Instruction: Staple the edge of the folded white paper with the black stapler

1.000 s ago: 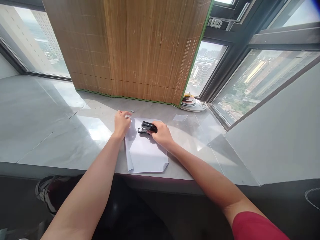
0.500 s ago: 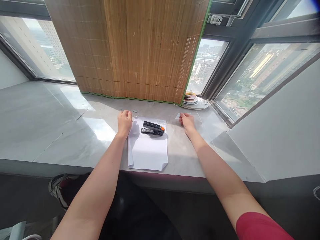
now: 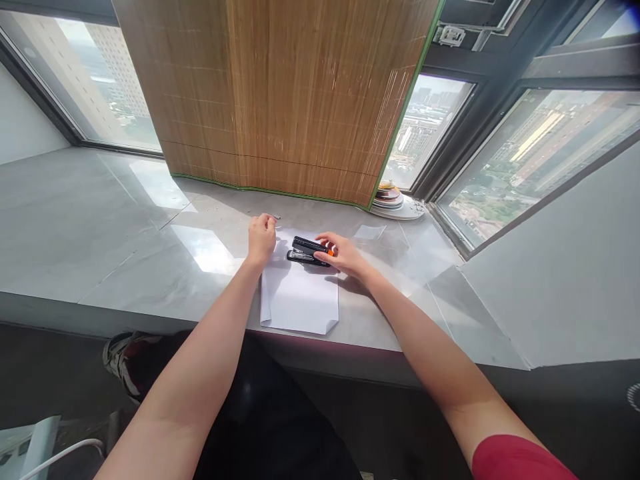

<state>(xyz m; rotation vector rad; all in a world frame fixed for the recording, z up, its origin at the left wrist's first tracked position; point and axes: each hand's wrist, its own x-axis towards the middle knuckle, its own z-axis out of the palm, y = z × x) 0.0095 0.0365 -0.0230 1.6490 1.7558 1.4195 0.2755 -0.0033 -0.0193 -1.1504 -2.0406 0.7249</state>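
The black stapler [image 3: 306, 252] lies on the upper part of my white paper [image 3: 300, 297], its long axis running crosswise, left to right, with the right end dipping slightly towards me. Its mouth points left, the upper arm standing apart from the base, and its orange-marked back end is on the right. It sits between my two hands: the back end lies within my right hand [image 3: 346, 256], thumb on the near side and fingers curved over the far side, though I can't tell whether they press on it. My left hand [image 3: 262, 239] is a little way off the mouth, loosely curled at the paper's upper left corner; whether it pinches the sheet I can't tell. The paper's left edge curls over and its lower right corner is folded up. A small grey piece [image 3: 277, 217] lies by my left fingertips on the pale sill [image 3: 115, 230]. Farther back hang the bamboo blind [image 3: 290, 87] and, beside its right corner, stacked plates [image 3: 400, 205].
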